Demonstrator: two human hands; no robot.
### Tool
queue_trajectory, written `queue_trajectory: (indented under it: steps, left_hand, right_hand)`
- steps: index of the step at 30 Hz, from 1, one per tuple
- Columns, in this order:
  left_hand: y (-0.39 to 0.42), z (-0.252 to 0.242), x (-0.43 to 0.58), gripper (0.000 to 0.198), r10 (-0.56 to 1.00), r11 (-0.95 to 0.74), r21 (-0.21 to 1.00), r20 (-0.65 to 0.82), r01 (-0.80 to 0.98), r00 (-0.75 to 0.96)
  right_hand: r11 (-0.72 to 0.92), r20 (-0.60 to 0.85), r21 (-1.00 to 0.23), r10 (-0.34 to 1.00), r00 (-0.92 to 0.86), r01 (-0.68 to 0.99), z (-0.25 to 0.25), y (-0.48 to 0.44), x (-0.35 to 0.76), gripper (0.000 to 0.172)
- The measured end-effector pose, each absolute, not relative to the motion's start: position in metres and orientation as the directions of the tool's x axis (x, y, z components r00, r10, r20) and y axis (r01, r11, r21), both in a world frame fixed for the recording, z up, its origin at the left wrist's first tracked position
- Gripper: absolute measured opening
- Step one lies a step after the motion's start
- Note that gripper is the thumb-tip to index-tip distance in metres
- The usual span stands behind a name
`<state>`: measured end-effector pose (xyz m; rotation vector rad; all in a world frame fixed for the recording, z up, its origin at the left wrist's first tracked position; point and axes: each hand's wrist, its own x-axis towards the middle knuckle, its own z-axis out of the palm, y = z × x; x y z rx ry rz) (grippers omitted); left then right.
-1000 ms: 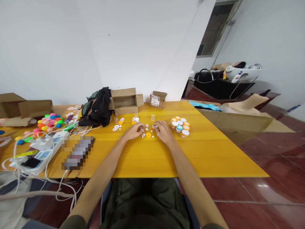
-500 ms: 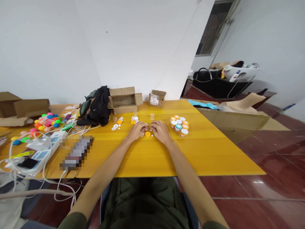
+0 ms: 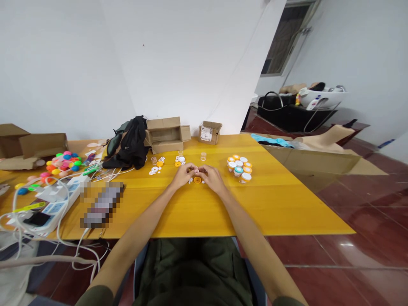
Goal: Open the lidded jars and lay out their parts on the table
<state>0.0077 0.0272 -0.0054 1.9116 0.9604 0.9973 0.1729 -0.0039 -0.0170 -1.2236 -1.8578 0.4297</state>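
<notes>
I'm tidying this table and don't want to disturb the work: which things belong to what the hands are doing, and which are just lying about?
In use, it seems: left hand, right hand, small white piece at their fingertips, yellow disc, white wheels, probably the lidded jars.
Lying about: black bag, cardboard boxes, power strip, coloured balls.

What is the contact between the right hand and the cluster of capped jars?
Apart. The head view shows a strip of bare table between the right hand and the cluster of capped jars.
</notes>
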Motion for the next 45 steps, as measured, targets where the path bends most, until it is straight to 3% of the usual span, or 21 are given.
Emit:
queue_trajectory:
  steps: [9, 15, 20, 45]
  left_hand:
    - [0.03, -0.006, 0.004, 0.007, 0.87, -0.464, 0.825, 0.356, 0.322, 0.342]
    - [0.027, -0.008, 0.005, 0.012, 0.801, -0.595, 0.651, 0.436, 0.471, 0.409]
    - [0.029, -0.009, 0.009, 0.015, 0.778, -0.628, 0.545, 0.42, 0.556, 0.467]
    - [0.038, -0.014, 0.006, 0.017, 0.799, -0.6, 0.598, 0.414, 0.532, 0.437]
  right_hand:
    - [0.472, 0.519, -0.678, 0.85, -0.087, 0.563, -0.023, 0.001, 0.176, 0.006]
    - [0.433, 0.521, -0.731, 0.853, 0.022, 0.527, -0.025, 0.007, 0.18, 0.007]
    - [0.407, 0.483, -0.788, 0.874, 0.054, 0.462, -0.027, 0.009, 0.178, 0.011]
    - [0.424, 0.51, -0.753, 0.859, 0.04, 0.504, -0.033, 0.012, 0.178, 0.014]
